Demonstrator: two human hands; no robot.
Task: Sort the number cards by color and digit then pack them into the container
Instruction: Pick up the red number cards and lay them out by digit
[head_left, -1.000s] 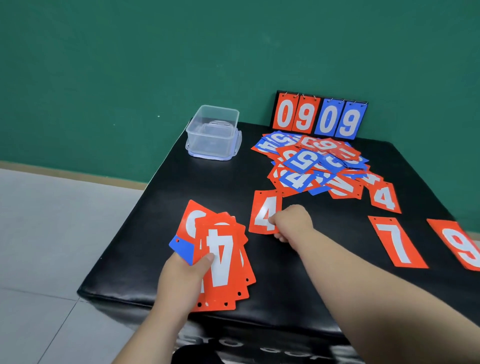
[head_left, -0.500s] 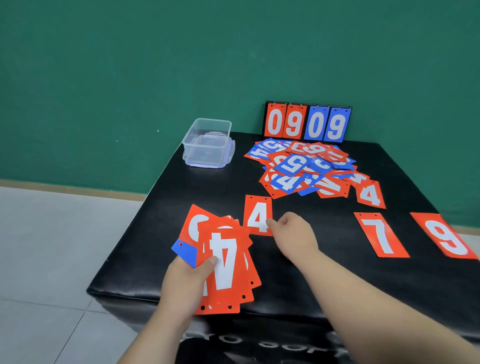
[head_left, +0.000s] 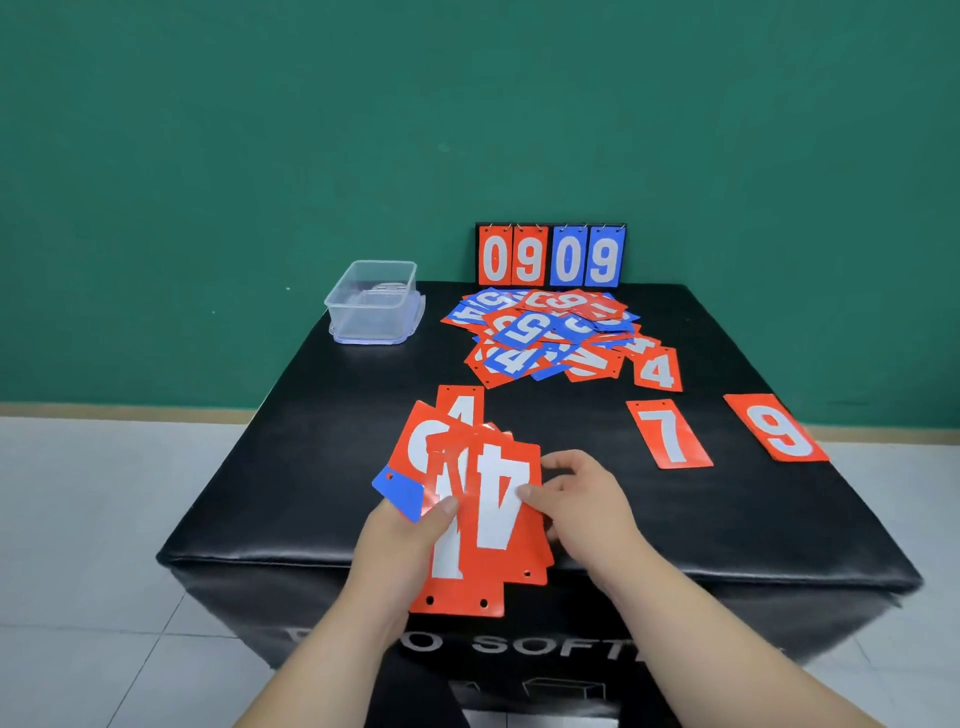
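Nearest, the left hand grips a fanned stack of cards, thumb pressed across their faces so several digits show at once. A blue card pokes out at the stack's left. The right hand pinches the right edge of the top red 4 card, thumb on its face and fingers curled behind, probably to slide it off the fan.

Just beyond the fan, partly hidden by it, a lone red 4 lies flat on the black padded block, apparently the start of a pile of red fours. Farther out to the right of the right hand, a red 7 and a red 9 lie apart, likely one spot per digit.

Beyond them another red 4 sits at the edge of the unsorted heap of red and blue cards. The clear plastic container waits far ahead of the left hand, holding no cards. A flip scoreboard stands behind the heap.
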